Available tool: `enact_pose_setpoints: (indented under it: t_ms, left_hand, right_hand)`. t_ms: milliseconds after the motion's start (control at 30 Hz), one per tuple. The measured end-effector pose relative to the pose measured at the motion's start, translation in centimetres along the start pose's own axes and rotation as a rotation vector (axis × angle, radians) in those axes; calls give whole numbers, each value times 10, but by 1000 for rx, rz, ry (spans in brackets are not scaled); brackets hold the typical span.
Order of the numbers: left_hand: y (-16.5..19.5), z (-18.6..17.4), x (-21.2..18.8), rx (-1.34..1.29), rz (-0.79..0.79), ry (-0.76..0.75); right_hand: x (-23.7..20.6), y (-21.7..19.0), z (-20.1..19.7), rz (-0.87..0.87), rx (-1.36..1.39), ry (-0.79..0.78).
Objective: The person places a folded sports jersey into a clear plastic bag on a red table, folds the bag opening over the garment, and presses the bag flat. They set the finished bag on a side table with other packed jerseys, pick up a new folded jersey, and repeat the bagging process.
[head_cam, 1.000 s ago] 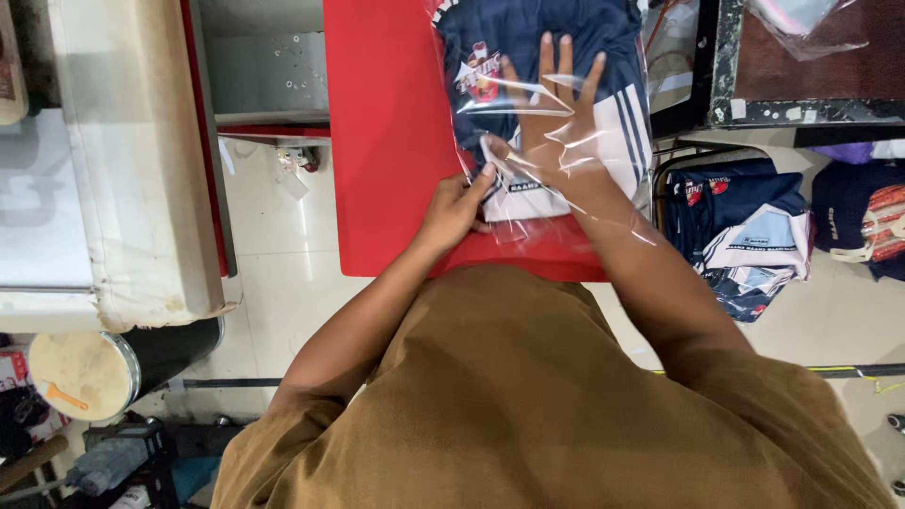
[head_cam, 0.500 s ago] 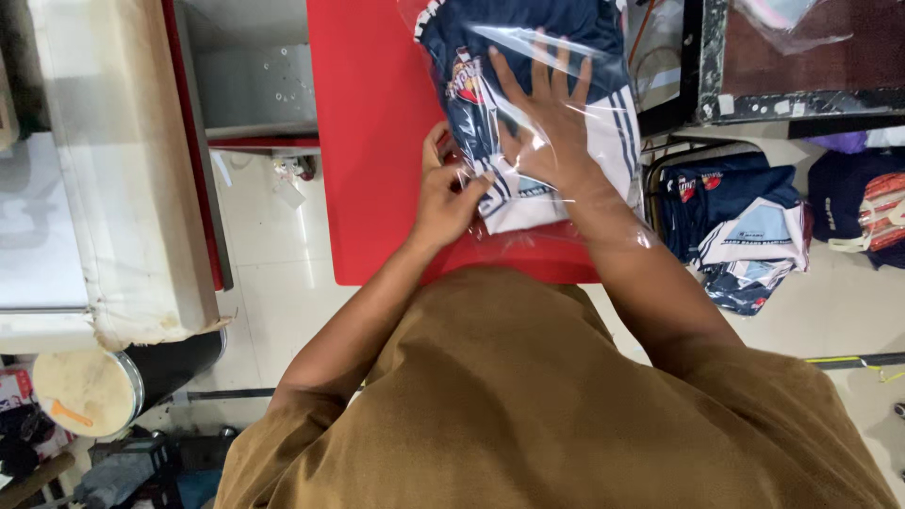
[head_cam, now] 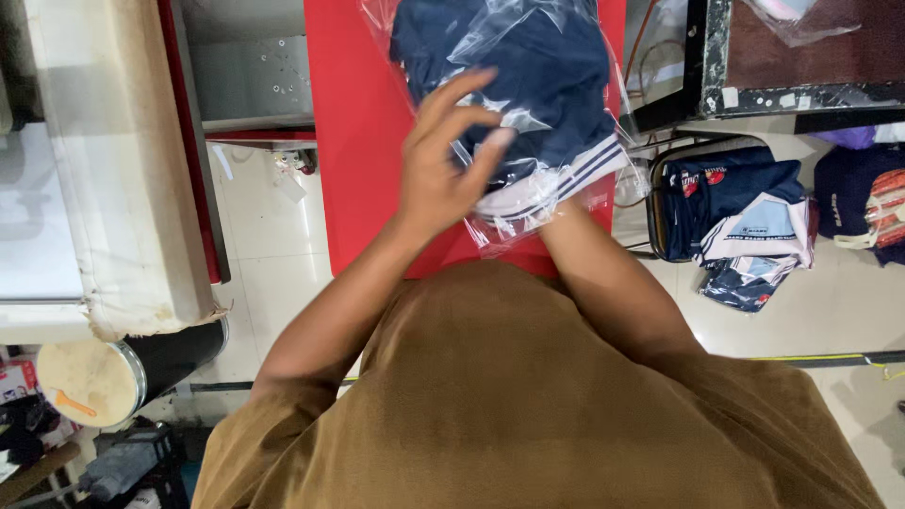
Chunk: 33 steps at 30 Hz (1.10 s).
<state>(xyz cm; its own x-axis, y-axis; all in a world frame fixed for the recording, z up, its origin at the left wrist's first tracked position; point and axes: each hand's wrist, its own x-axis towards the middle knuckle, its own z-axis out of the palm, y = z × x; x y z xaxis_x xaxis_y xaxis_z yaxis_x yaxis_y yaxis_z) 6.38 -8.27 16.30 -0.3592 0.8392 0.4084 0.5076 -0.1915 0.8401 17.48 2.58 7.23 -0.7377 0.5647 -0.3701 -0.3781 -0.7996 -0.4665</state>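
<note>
Hiding right hand, bagged navy garment (head_cam: 528, 75), left hand (head_cam: 443, 165) blurred

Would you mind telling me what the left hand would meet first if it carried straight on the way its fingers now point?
Most likely the clear plastic bag around the folded navy garment: the left hand points up and rightward over it, fingertips seemingly touching the film already, though depth is unclear.

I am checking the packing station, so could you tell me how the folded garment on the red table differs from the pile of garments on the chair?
The garment on the table is sealed inside a clear plastic bag; the pile on the chair is bare. The bagged one is a single neat fold under the left hand; the pile is several loose pieces, untouched. Both are navy with white trim.
</note>
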Motion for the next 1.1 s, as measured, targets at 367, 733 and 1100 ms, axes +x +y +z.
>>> enact_pose_setpoints:
  t_ms: [367,733,1100]
  left_hand:
    - [-96,17,-106,-620,-1001,-57]
    - [-95,15,-110,-626,-985,-92]
    - [-94,7,-128,-553,-1071,-112]
  right_hand:
    - [18,2,21,32,4,-1]
    - [13,13,16,90,11,59]
    - [-125,12,-58,-625,-1527,523]
